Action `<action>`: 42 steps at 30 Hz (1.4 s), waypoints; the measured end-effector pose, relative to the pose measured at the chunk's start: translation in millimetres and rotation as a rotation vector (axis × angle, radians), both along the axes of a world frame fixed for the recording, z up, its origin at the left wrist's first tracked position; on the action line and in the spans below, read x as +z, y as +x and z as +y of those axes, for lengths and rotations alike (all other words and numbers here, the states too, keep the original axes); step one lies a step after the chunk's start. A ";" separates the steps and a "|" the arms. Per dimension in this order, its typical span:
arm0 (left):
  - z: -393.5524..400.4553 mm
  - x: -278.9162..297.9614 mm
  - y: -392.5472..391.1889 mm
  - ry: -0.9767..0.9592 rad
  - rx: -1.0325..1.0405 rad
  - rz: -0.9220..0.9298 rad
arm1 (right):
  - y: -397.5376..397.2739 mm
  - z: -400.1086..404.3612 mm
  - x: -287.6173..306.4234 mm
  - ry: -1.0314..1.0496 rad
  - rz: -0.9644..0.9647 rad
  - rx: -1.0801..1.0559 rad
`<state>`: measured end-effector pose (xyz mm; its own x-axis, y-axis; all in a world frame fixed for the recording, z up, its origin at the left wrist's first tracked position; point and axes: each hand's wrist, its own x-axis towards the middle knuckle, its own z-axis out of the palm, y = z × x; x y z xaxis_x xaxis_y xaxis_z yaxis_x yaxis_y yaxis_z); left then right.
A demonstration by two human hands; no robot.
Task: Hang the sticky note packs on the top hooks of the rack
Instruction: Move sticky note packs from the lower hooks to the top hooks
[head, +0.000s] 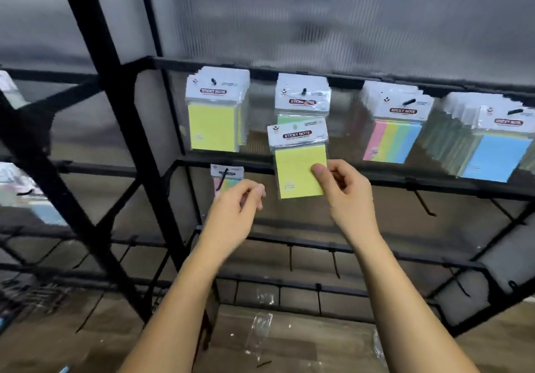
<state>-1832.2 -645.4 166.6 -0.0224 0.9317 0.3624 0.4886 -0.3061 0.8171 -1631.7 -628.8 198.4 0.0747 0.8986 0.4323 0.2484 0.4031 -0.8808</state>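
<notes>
My right hand point(341, 187) pinches the lower right corner of a yellow sticky note pack point(295, 167), held upright just below the second top hook point(304, 91). That hook carries green packs point(302, 97). My left hand point(246, 199) hovers to the left of the held pack with fingers curled and nothing in it. More packs hang along the top rail of the black rack point(260, 67): yellow packs point(215, 118) at the left, striped multicolour packs point(393, 129) and blue packs point(492, 147) to the right.
One pastel pack point(227, 177) hangs on a second-row hook behind my left hand. Bare hooks point(424, 203) stick out on the lower rails. A thick black post point(95, 63) crosses the left side. Plastic wrappers point(260, 332) lie on the wooden floor below.
</notes>
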 end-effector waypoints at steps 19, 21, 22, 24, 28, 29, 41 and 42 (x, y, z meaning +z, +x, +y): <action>-3.4 -18.9 -121.3 -0.056 0.072 0.127 | -144.4 13.6 34.9 0.222 0.009 -0.041; -4.7 -19.9 -122.6 -0.052 0.081 0.150 | -147.5 21.1 37.3 0.218 -0.005 -0.063; -4.9 -20.4 -123.0 -0.048 0.084 0.163 | -149.0 24.8 38.1 0.210 -0.011 -0.073; -6.1 -20.8 -123.9 -0.033 0.097 0.191 | -151.3 31.2 39.1 0.194 -0.021 -0.082; -7.5 -20.3 -125.1 -0.019 0.127 0.218 | -154.4 39.0 40.7 0.151 -0.048 -0.093; -7.6 -20.5 -125.1 -0.017 0.127 0.217 | -155.0 39.6 41.1 0.141 -0.052 -0.094; -3.0 -21.3 -131.8 -0.013 0.102 0.207 | -161.9 42.4 40.9 0.114 -0.072 -0.100; -2.4 -21.2 -132.3 -0.011 0.101 0.205 | -162.2 42.3 41.4 0.113 -0.065 -0.102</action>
<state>-1964.5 -647.8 145.4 -0.0423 0.9324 0.3588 0.6724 -0.2391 0.7006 -1794.0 -586.4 239.8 0.1318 0.8330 0.5374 0.3484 0.4686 -0.8118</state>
